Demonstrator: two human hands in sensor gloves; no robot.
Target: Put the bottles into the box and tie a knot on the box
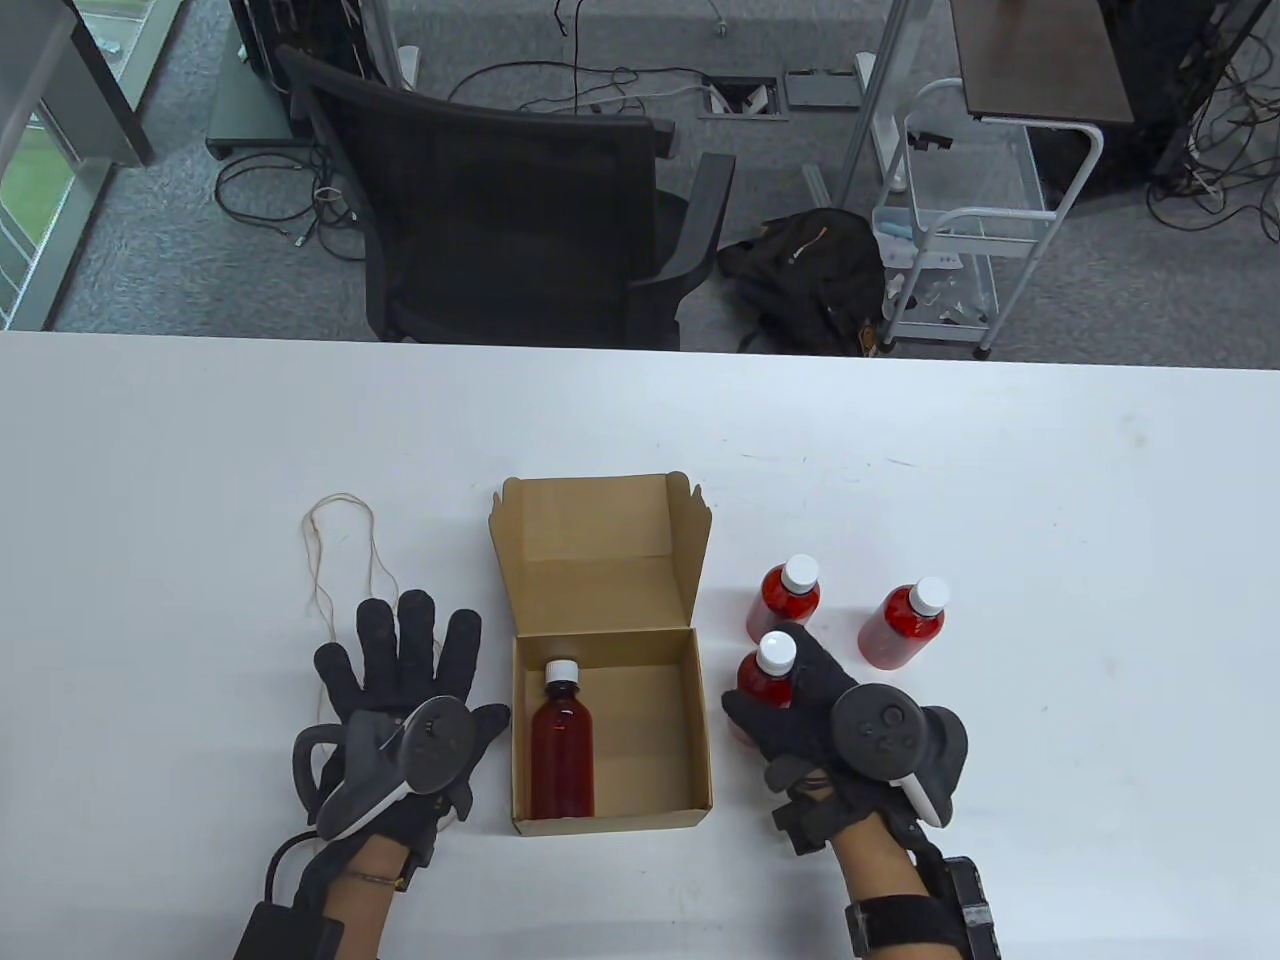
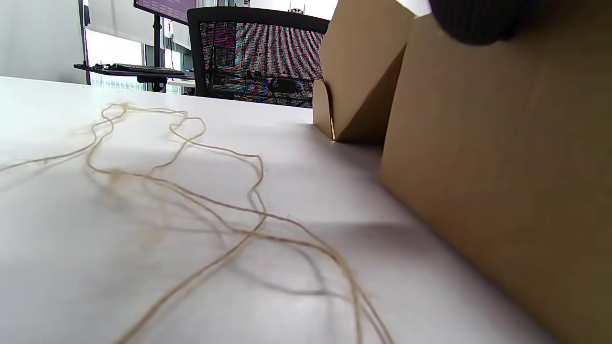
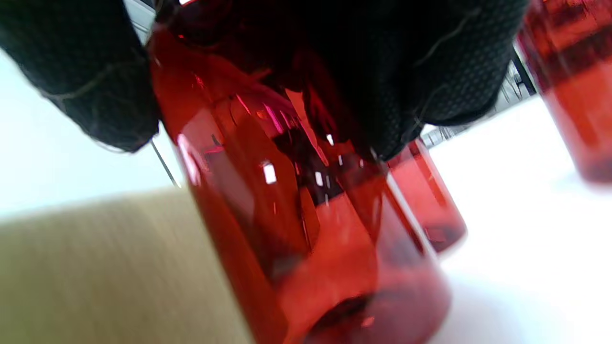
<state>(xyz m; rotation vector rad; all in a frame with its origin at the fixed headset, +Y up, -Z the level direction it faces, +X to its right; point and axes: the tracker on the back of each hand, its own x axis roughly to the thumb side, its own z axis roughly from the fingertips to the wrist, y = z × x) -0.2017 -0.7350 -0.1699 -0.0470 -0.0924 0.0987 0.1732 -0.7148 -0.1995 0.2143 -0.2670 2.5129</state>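
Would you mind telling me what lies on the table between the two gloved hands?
In the table view, the open cardboard box sits between the left hand and the right hand, with one bottle lying inside it.

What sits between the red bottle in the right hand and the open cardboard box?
Nothing visible. The right hand grips the white-capped red bottle just right of the brown cardboard box, whose lid stands open. One dark bottle lies inside on the left, leaving free floor.

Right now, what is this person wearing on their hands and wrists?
Both the left hand and right hand wear black textured gloves. A dark round tracker with white trim is strapped to each back. A black cable loops off the left wrist; a black strap and box sit on the right.
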